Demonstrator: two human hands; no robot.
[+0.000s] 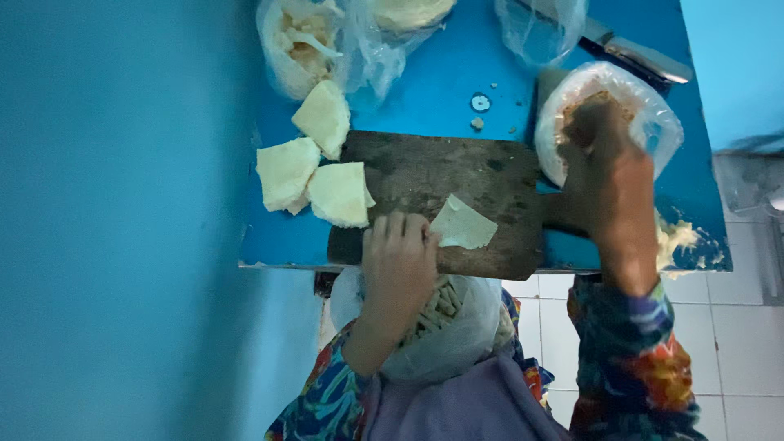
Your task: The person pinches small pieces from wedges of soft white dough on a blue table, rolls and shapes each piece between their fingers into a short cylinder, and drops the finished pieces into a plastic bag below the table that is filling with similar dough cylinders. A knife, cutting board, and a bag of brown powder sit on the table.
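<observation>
Nearest the camera lay a clear plastic bag point(445, 335) of pale cut strips, resting in the person's lap just below the table edge. Above it the left hand point(398, 257) rested on the near edge of a dark wooden cutting board point(441, 175), its fingers point(396, 224) laid flat and close together beside a thin pale wedge of dough point(463, 225), which they touched at its left corner; the hand gripped nothing. The wedge lay flat on the board near its front edge. The right hand point(600, 163) reached into an open plastic bag of brownish filling point(608, 114) at the board's right end; its fingertips were hidden in the bag, so whether they were closed on anything could not be told. Three thick pale wedges point(314, 167) lay together on the blue table point(433, 90) just left of the board, one overlapping its corner. Further back stood more plastic bags point(306, 41) holding pale pieces, and a knife point(633, 53) lay near the far right corner. Pale crumbs point(678, 237) lay at the table's right edge.
</observation>
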